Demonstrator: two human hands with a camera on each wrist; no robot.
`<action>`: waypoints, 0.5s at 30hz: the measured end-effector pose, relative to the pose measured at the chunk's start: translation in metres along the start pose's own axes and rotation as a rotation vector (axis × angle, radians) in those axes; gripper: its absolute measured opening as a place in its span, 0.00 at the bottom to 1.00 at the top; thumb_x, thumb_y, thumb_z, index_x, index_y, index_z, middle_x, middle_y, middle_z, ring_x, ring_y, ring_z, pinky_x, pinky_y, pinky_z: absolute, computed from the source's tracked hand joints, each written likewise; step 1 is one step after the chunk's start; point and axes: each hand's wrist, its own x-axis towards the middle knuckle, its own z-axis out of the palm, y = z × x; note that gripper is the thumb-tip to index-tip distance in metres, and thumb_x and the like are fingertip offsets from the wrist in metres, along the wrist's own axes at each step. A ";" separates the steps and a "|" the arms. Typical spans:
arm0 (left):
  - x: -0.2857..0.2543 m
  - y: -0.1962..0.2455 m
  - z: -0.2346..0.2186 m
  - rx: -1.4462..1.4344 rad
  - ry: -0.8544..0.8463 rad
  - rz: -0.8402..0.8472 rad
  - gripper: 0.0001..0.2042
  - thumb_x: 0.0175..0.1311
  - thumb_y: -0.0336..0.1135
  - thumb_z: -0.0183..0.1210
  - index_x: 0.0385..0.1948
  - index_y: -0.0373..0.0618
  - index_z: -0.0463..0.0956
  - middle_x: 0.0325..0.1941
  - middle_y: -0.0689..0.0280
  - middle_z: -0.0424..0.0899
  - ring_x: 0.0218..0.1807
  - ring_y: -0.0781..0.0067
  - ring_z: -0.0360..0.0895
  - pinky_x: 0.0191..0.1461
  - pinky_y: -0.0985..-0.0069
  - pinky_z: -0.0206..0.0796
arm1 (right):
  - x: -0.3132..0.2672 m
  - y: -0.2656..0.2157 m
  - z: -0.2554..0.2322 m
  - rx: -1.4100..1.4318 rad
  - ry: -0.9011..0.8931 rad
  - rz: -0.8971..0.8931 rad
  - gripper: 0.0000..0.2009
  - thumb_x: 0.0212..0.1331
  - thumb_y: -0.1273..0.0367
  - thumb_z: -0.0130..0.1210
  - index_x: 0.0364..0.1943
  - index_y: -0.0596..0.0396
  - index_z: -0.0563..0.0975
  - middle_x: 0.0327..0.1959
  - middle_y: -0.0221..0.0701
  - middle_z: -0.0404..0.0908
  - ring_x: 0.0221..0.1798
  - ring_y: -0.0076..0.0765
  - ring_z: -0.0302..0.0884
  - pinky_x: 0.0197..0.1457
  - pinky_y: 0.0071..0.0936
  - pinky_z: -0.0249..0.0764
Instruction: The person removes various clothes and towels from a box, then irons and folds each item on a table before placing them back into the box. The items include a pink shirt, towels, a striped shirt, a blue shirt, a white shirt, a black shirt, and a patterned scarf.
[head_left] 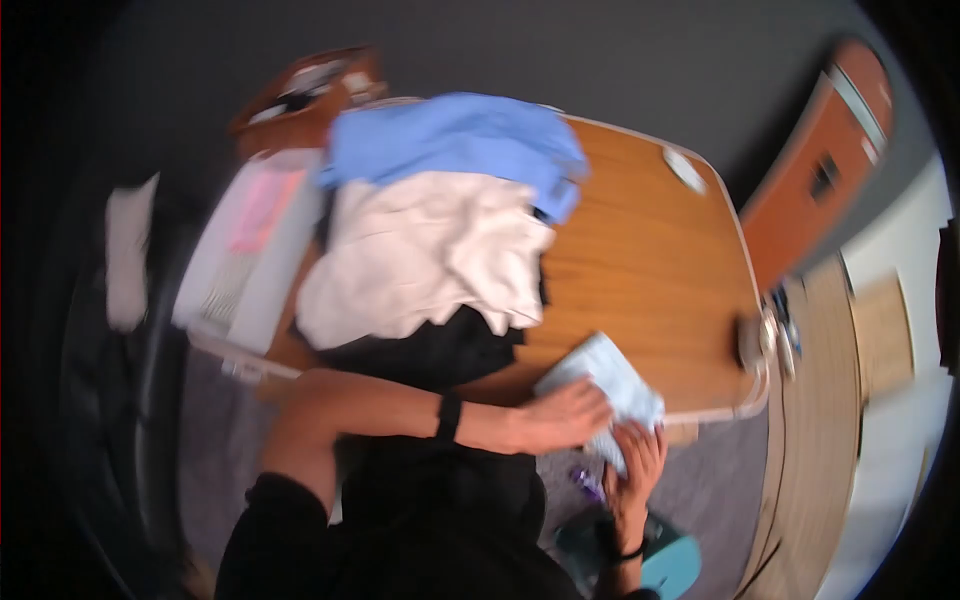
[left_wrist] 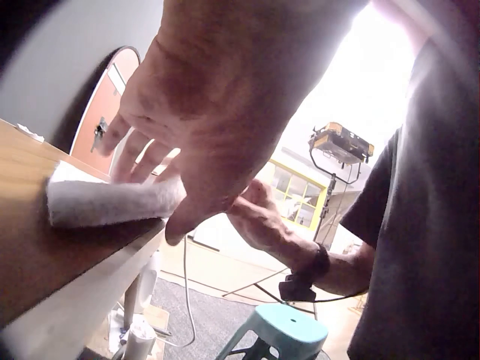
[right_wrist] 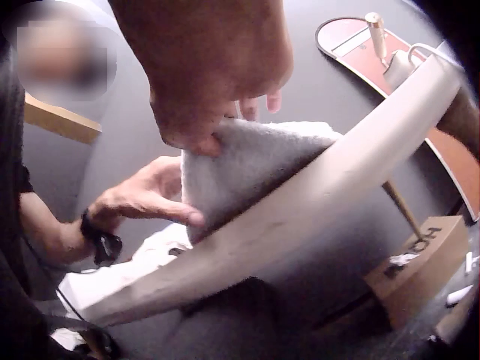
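A folded light blue towel [head_left: 610, 372] with a fuzzy surface lies at the near right edge of the wooden table [head_left: 640, 250]. My left hand [head_left: 565, 412] rests on it with fingers stretched over the top; in the right wrist view its thumb [right_wrist: 184, 214] lies along the near face. With the right hand [head_left: 638, 462] I pinch the towel's near corner, some fingers hidden behind the cloth. The left wrist view shows the towel's thick rounded fold [left_wrist: 105, 202] on the tabletop under the left fingers.
Left of the towel lie a white garment [head_left: 420, 250], a blue garment [head_left: 455, 135] and black cloth [head_left: 430, 350]. A white bin [head_left: 290, 280] and brown basket [head_left: 320, 125] stand further left. Below the table edge is a teal stool [head_left: 672, 560]. A small white object [head_left: 685, 170] sits far right.
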 end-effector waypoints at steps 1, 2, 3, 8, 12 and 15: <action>-0.012 0.012 0.007 -0.077 0.110 0.022 0.21 0.52 0.34 0.62 0.50 0.37 0.79 0.52 0.55 0.81 0.63 0.53 0.75 0.69 0.52 0.64 | -0.005 -0.020 -0.007 0.099 0.014 -0.017 0.20 0.51 0.73 0.55 0.51 0.57 0.82 0.50 0.40 0.85 0.58 0.51 0.80 0.74 0.57 0.63; -0.020 0.010 0.012 -0.141 0.225 0.071 0.18 0.54 0.32 0.61 0.47 0.38 0.80 0.52 0.55 0.81 0.62 0.54 0.76 0.66 0.53 0.66 | -0.003 -0.029 -0.007 0.188 0.036 -0.019 0.18 0.52 0.74 0.55 0.49 0.59 0.82 0.46 0.42 0.85 0.54 0.54 0.82 0.72 0.56 0.66; -0.029 0.012 0.009 -0.335 0.213 0.026 0.16 0.53 0.31 0.61 0.45 0.37 0.79 0.48 0.54 0.83 0.58 0.53 0.79 0.61 0.54 0.69 | -0.003 -0.030 -0.001 0.274 0.084 -0.041 0.16 0.56 0.75 0.55 0.49 0.61 0.81 0.43 0.44 0.85 0.48 0.52 0.84 0.65 0.53 0.73; -0.078 0.014 -0.053 -0.931 0.016 -0.287 0.13 0.65 0.34 0.61 0.40 0.30 0.77 0.36 0.47 0.84 0.41 0.40 0.81 0.41 0.54 0.73 | -0.007 -0.034 0.007 0.736 0.060 0.418 0.20 0.64 0.67 0.65 0.56 0.63 0.76 0.51 0.35 0.82 0.53 0.33 0.78 0.60 0.31 0.73; -0.140 0.001 -0.101 -1.224 0.042 -0.473 0.24 0.77 0.48 0.55 0.38 0.26 0.75 0.31 0.52 0.81 0.34 0.65 0.78 0.41 0.60 0.69 | 0.007 -0.017 0.046 0.824 -0.435 0.552 0.21 0.58 0.68 0.71 0.53 0.61 0.79 0.43 0.27 0.84 0.45 0.24 0.78 0.55 0.27 0.74; -0.198 -0.012 -0.124 -1.402 0.077 -0.560 0.27 0.79 0.53 0.53 0.41 0.28 0.78 0.36 0.63 0.82 0.41 0.80 0.72 0.44 0.69 0.69 | 0.017 -0.042 0.082 1.073 -0.450 0.480 0.16 0.63 0.70 0.68 0.51 0.63 0.79 0.38 0.29 0.85 0.40 0.25 0.81 0.48 0.28 0.78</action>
